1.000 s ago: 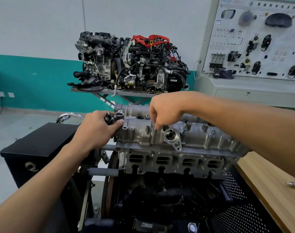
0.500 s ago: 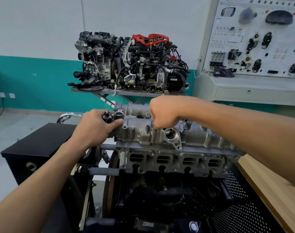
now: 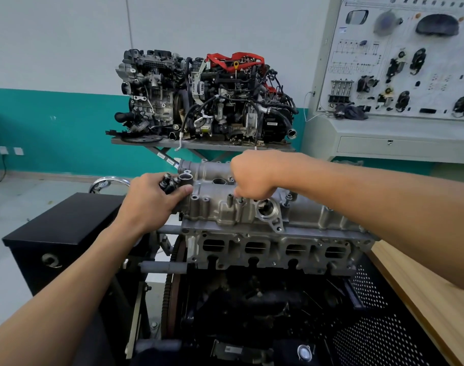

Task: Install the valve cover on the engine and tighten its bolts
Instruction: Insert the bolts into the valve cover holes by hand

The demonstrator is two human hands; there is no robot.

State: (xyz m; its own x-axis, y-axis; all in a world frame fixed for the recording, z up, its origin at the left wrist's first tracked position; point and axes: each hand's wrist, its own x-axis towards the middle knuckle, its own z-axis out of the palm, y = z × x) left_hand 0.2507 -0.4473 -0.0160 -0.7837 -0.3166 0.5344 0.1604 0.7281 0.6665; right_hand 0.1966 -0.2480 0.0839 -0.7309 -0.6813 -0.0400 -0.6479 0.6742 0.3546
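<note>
Grey cast-metal valve cover (image 3: 220,210): a rough, matt casting with round bosses, short tube-like towers and one large round port. It sits on top of the engine, along its length.
Engine on the stand (image 3: 268,250): a pale metal head with four rectangular ports in a row. Below it are a dark, grimy block and a toothed ring gear at the left end.
Left hand (image 3: 151,204): the fingers are curled round a cluster of dark bolts (image 3: 168,182), which stick out above the knuckles. The thumb presses against the cover's left end.
Right hand (image 3: 254,175): knuckles up and fingers curled down. The fingertips are pinched together on a small steel bolt (image 3: 241,199) standing in the cover's top, beside the round port.
Black box-shaped cabinet (image 3: 61,228): smooth matt panels, to the left of the engine.
Perforated black metal panel (image 3: 371,336): sheet dotted with small holes, at the lower right of the stand.
Pale wooden benchtop (image 3: 426,307): straight-grained boards along the right edge.
Grey metal table (image 3: 199,145): it carries two complete engines (image 3: 204,101) with hoses; one has red parts on top.
White training board (image 3: 400,59): a sloped panel bearing black car components and printed diagrams.
</note>
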